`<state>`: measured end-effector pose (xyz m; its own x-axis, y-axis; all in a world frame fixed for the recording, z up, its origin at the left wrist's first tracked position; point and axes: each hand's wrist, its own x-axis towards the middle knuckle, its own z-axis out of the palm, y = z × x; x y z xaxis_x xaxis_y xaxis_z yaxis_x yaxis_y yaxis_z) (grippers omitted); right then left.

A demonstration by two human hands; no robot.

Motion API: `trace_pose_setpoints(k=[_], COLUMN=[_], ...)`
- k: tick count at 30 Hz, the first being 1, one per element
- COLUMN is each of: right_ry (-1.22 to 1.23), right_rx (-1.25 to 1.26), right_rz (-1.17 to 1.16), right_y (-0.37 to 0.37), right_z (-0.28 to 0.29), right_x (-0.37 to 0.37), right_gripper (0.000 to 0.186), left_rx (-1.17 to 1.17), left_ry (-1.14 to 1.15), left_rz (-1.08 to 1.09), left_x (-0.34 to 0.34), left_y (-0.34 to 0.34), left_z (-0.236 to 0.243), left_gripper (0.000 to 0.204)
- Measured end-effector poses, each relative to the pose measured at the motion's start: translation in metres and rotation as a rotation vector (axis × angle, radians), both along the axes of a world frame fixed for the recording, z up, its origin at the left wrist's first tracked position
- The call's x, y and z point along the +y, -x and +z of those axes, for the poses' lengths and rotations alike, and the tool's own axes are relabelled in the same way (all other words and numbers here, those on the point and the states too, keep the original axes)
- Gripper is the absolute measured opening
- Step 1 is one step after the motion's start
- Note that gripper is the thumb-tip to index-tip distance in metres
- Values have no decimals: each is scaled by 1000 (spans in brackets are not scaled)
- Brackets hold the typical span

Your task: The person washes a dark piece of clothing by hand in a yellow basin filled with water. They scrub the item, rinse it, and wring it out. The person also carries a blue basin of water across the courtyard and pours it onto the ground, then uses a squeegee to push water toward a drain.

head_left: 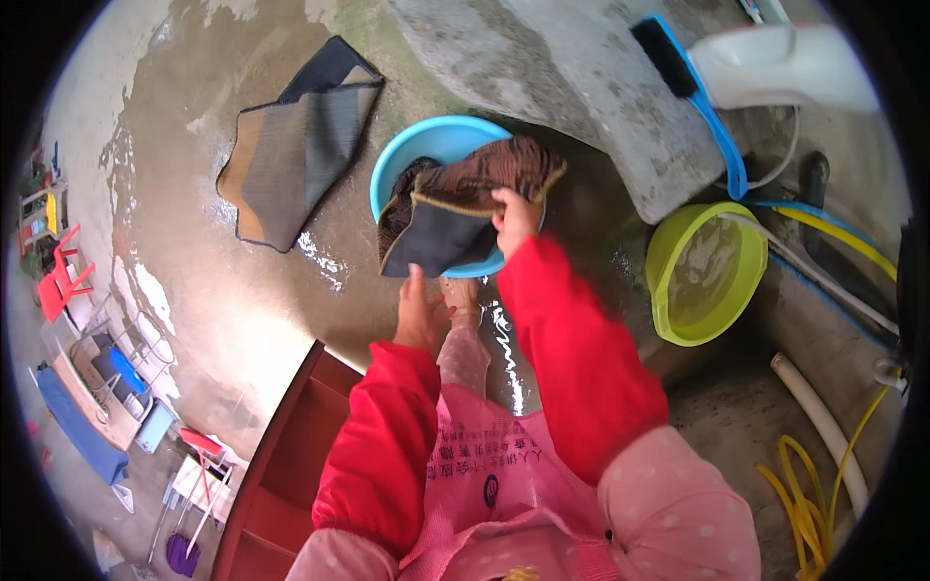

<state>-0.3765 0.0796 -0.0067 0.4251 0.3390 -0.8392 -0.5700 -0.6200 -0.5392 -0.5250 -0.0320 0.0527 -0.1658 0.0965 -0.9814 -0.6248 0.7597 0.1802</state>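
My right hand grips the edge of a folded mat, dark grey on one face, brown with a yellow-edged border on the other. The mat lies partly over the rim of a light blue basin, with more dark brown material inside. My left hand is just below the mat's lower edge, its fingers apart and raised, a fingertip near or touching the edge. My bare foot shows behind it, under the basin's near side.
Grey-tan mats lie upper left on the wet floor. At right are a stone slab, a blue brush, a white container, a yellow-green bucket and hoses. A red-brown step is lower left; chairs stand beyond.
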Motion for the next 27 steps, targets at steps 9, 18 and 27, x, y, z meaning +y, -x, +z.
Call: trace_pose_setpoints(k=[9, 18, 27], right_ry=[-337, -402, -410], right_rx=[774, 266, 655], right_rz=[-161, -35, -544], right_y=[-102, -337, -442], right_z=[226, 291, 353], right_x=[-229, -329, -401], right_gripper=[37, 55, 45], left_rx=[-552, -294, -681], left_ry=[-646, -572, -1092], left_rz=[19, -215, -1189], left_x=[-24, -82, -123], left_y=[-15, -199, -349], left_z=[47, 242, 364], left_gripper=[62, 46, 35])
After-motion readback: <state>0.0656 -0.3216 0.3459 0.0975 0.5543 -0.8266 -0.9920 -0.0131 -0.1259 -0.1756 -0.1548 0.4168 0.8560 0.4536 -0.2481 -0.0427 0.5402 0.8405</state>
